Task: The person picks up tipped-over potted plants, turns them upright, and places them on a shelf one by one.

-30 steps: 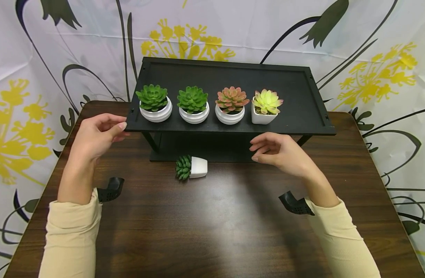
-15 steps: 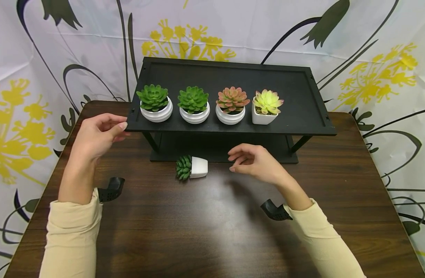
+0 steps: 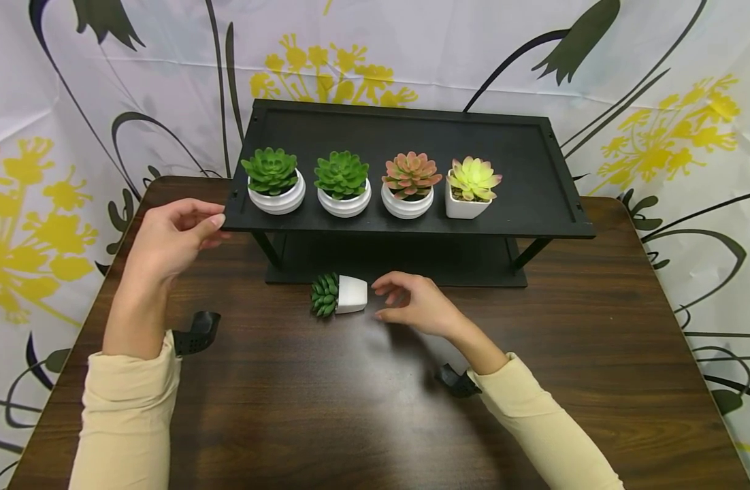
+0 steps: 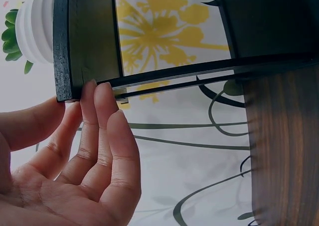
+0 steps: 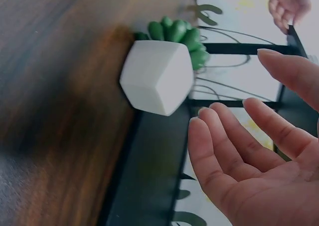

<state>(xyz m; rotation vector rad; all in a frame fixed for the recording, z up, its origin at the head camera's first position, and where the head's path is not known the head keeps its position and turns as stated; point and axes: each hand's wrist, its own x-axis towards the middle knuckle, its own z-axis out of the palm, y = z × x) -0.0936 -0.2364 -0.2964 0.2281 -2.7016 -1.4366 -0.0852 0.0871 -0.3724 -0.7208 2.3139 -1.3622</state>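
My left hand (image 3: 169,238) pinches the front left corner of the black two-tier shelf (image 3: 522,170). In the left wrist view the thumb lies at the edge of its top board and the fingertips (image 4: 104,89) are against the underside. A small potted succulent (image 3: 350,295) lies on its side on the table before the shelf, dark green leaves to the left, white square pot to the right. Just right of the pot, my right hand (image 3: 420,306) hovers with thumb and fingers apart and holds nothing. The right wrist view shows the pot base (image 5: 159,76) facing that hand.
On the top board stand several more potted succulents in a row: two green ones (image 3: 275,180) (image 3: 342,184), a reddish one (image 3: 410,184) and a yellow-green one (image 3: 471,187). The lower board (image 3: 399,262) sits behind the fallen plant. Floral fabric (image 3: 461,54) hangs behind the brown table (image 3: 301,408).
My right hand has moved left and toward the front, from beside the shelf's front edge to next to the fallen succulent's pot. The left hand stays at the shelf corner.
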